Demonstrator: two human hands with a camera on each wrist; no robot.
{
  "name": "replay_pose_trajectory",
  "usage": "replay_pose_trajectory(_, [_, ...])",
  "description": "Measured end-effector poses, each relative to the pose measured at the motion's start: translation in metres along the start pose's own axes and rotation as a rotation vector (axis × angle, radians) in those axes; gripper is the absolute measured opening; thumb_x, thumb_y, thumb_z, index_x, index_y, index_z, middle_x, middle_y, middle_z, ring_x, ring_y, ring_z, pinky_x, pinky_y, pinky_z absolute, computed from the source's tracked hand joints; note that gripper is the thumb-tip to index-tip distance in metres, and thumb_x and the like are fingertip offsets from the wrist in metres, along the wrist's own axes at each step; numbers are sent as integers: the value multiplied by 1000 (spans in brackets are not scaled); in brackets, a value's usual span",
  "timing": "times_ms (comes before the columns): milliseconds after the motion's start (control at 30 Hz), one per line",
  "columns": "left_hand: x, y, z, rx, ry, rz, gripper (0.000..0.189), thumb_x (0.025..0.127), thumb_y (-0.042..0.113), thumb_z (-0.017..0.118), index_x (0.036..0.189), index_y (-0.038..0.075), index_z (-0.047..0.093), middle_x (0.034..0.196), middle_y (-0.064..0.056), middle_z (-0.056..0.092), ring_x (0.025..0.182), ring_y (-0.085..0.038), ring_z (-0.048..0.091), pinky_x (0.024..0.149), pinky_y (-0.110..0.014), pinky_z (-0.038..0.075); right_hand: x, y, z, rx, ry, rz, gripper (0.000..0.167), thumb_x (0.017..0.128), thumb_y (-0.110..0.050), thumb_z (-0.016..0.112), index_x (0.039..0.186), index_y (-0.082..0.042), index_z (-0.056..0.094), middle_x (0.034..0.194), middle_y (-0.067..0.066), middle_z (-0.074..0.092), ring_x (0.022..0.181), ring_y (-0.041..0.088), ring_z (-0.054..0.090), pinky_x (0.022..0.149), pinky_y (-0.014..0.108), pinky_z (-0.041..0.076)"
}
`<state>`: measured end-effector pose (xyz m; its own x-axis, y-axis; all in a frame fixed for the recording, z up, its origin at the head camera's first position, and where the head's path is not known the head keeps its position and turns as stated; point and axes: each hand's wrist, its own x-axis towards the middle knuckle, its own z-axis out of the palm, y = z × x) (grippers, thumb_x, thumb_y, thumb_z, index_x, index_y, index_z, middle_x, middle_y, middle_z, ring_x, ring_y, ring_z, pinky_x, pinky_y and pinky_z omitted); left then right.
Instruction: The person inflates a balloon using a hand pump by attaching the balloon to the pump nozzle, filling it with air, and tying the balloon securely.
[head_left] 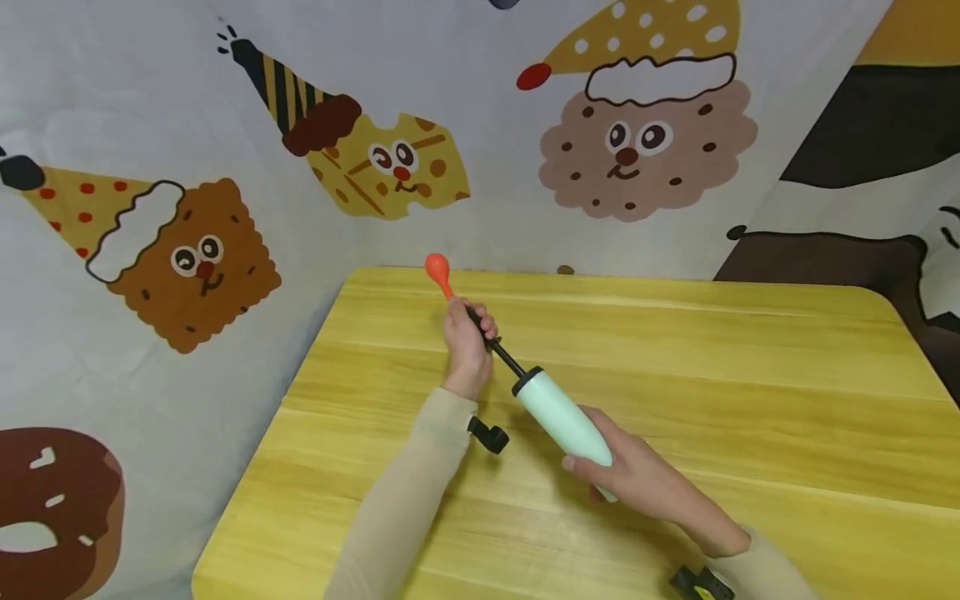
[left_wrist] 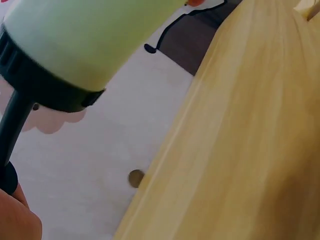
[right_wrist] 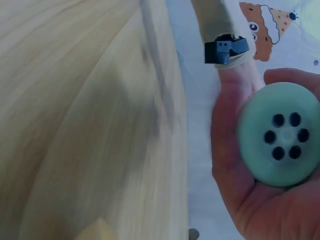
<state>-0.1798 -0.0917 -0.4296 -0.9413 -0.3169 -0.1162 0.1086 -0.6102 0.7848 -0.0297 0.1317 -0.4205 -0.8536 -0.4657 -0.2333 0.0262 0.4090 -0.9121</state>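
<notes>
Since both of its ends are held, the pump [head_left: 561, 412] is carried slantwise above the bench [head_left: 720, 358], its long axis being laid from far left to near right. Its pale green barrel [head_left: 551, 398] is clasped near the lower end by the curled right hand [head_left: 637, 467], and the holed end cap [right_wrist: 287, 135] is left uncovered. From the other end, a black rod [head_left: 510, 358] is extended toward the left hand [head_left: 463, 342], by whose bent fingers the dark handle [head_left: 475, 318] is gripped. The farther place is taken by the left hand, the nearer by the right. Just beyond the left fingers, a red balloon [head_left: 437, 268] is seen (how its neck is fastened cannot be told).
</notes>
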Motion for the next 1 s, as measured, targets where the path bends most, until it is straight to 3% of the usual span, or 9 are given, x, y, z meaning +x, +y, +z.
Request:
replay_pose_trajectory(367, [-26, -22, 2, -15, -76, -138, 31, 115, 30, 33, 93, 13, 46, 74, 1, 51, 55, -7, 43, 49, -17, 36, 23, -8, 8, 21, 47, 46, 72, 96, -34, 74, 151, -4, 37, 89, 14, 60, 51, 21, 57, 43, 33, 50])
replay_pose_trajectory(500, [-25, -22, -2, -127, -128, -187, 30, 115, 31, 35, 98, 12, 50, 82, -1, 55, 63, -8, 48, 55, -18, 42, 24, -9, 10, 34, 38, 52, 72, 97, -34, 74, 150, -3, 37, 84, 13, 60, 51, 21, 56, 43, 33, 50])
replay_pose_trajectory(600, [-22, -20, -4, -237, -175, -249, 31, 115, 33, 35, 100, 11, 52, 95, -4, 60, 78, -12, 60, 69, -21, 53, 25, -11, 10, 29, 37, 43, 70, 98, -33, 73, 149, -3, 37, 81, 13, 60, 51, 21, 57, 43, 35, 51])
replay_pose_trajectory(667, [-22, -18, -6, -271, -177, -278, 32, 114, 34, 36, 99, 12, 52, 97, -4, 61, 82, -14, 62, 72, -24, 55, 25, -12, 10, 23, 35, 37, 69, 98, -32, 72, 149, -2, 37, 81, 13, 60, 51, 22, 57, 43, 36, 51])
replay_pose_trajectory(767, [-22, -16, -5, -223, -158, -264, 32, 115, 34, 36, 93, 15, 50, 87, 0, 57, 69, -9, 57, 62, -20, 50, 25, -14, 10, 22, 31, 40, 69, 99, -32, 72, 150, -2, 36, 81, 15, 60, 52, 22, 57, 44, 38, 52])
replay_pose_trajectory(867, [-22, -15, -2, -111, -132, -201, 31, 115, 30, 35, 90, 16, 48, 77, 4, 50, 55, -4, 43, 50, -16, 37, 24, -15, 13, 22, 44, 45, 71, 98, -34, 72, 151, -3, 36, 80, 14, 61, 52, 21, 57, 44, 38, 52])
replay_pose_trajectory(1000, [-17, -12, 0, 1, -84, -116, 31, 115, 27, 33, 89, 14, 47, 72, 4, 48, 49, -2, 39, 44, -15, 33, 20, -15, 18, -3, 76, 59, 74, 97, -35, 73, 154, -6, 36, 80, 10, 62, 52, 19, 58, 45, 34, 50])
